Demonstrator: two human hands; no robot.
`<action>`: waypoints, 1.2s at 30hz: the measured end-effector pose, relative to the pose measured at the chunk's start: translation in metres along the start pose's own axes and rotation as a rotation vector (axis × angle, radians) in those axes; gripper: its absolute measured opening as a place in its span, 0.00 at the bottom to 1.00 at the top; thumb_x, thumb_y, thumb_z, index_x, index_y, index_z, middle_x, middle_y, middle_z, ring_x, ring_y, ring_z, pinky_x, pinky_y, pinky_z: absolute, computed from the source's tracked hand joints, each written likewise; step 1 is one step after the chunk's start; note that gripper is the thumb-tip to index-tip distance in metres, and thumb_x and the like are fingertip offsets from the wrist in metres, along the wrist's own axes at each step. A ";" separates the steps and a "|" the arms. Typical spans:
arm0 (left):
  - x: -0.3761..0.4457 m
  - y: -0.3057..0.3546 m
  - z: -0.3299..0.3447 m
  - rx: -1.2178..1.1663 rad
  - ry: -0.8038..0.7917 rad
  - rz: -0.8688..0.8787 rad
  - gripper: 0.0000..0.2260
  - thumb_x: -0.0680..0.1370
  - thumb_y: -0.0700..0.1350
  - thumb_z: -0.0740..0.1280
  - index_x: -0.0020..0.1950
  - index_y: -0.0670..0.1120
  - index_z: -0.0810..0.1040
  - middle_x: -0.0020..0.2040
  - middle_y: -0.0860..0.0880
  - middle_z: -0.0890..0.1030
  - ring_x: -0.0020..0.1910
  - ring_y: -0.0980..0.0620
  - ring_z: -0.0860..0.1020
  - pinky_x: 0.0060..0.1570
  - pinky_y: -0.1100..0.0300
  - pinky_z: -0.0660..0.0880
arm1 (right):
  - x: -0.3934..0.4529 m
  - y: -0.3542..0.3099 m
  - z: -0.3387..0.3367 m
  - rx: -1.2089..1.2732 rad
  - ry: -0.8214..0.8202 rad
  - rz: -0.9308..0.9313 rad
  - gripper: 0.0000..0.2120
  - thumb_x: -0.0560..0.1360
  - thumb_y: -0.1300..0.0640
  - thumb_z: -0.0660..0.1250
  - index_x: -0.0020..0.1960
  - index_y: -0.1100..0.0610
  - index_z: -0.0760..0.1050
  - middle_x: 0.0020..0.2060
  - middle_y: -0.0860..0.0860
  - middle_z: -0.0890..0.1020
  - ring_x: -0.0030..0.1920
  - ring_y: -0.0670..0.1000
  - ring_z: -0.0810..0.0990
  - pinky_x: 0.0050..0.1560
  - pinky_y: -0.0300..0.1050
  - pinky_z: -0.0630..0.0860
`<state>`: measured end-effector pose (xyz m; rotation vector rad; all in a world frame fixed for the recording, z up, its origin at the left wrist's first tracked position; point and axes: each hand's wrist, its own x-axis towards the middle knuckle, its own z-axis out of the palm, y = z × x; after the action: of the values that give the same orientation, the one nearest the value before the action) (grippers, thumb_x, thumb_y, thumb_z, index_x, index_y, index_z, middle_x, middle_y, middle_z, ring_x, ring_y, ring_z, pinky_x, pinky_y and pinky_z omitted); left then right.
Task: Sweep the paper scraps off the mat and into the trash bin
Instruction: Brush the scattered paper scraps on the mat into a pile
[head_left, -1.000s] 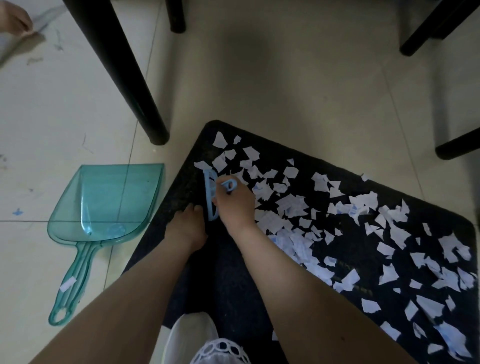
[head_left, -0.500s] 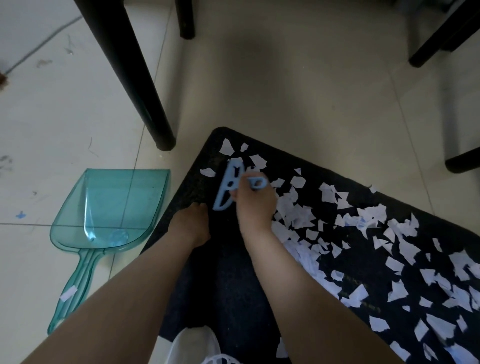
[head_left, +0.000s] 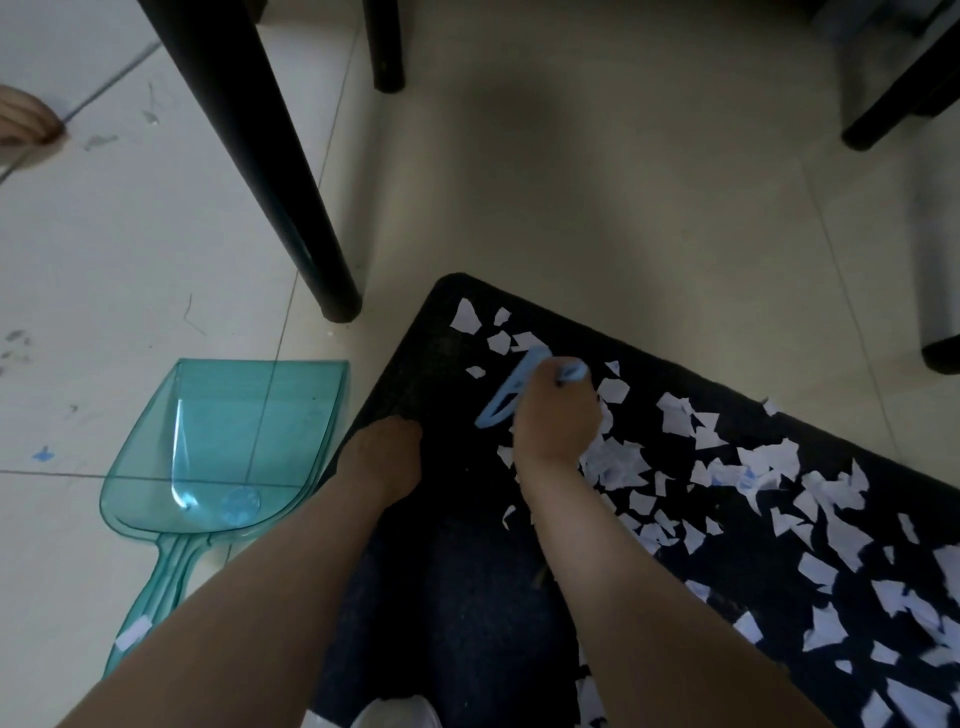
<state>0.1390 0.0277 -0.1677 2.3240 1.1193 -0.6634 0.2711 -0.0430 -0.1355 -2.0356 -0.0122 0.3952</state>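
Observation:
A dark mat (head_left: 447, 571) lies on the tiled floor, strewn with several white paper scraps (head_left: 675, 415), mostly over its middle and right. My right hand (head_left: 558, 415) grips a small light-blue brush (head_left: 506, 397) near the mat's far left corner, among the scraps. My left hand (head_left: 387, 457) rests on the mat's left edge, its fingers hidden from view. A clear teal dustpan (head_left: 223, 447) lies on the floor just left of the mat, mouth pointing away from me. No trash bin is in view.
A thick black table leg (head_left: 291, 208) stands just beyond the dustpan and the mat's corner. More dark furniture legs (head_left: 893, 104) stand at the back and right. Another person's foot (head_left: 26, 122) shows at the far left. One scrap (head_left: 132, 634) lies on the dustpan handle.
My right hand has carried the brush up and away, toward the mat's far left corner, tilting it. My left hand has stayed on the mat's edge.

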 end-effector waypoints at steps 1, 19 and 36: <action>0.002 0.001 0.001 -0.024 0.009 -0.016 0.13 0.81 0.41 0.58 0.64 0.42 0.75 0.63 0.44 0.76 0.60 0.47 0.76 0.57 0.58 0.73 | -0.004 -0.003 -0.005 0.070 0.047 -0.007 0.15 0.80 0.58 0.57 0.34 0.53 0.67 0.28 0.47 0.72 0.28 0.43 0.69 0.27 0.34 0.66; 0.019 0.009 -0.008 0.125 -0.063 0.046 0.24 0.78 0.46 0.64 0.73 0.44 0.65 0.74 0.44 0.65 0.69 0.43 0.68 0.68 0.51 0.70 | 0.040 -0.013 0.005 -0.090 0.111 0.142 0.18 0.81 0.58 0.53 0.33 0.56 0.64 0.34 0.48 0.72 0.34 0.47 0.71 0.29 0.36 0.64; 0.017 0.024 -0.008 0.213 -0.031 0.024 0.17 0.78 0.47 0.63 0.66 0.43 0.70 0.64 0.44 0.71 0.60 0.43 0.76 0.56 0.52 0.75 | 0.045 -0.008 -0.014 -0.161 0.168 0.014 0.11 0.81 0.57 0.53 0.46 0.59 0.71 0.35 0.47 0.73 0.37 0.47 0.72 0.39 0.40 0.67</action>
<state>0.1691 0.0291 -0.1662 2.4907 1.0498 -0.8436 0.3191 -0.0427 -0.1346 -2.2232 0.0749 0.2372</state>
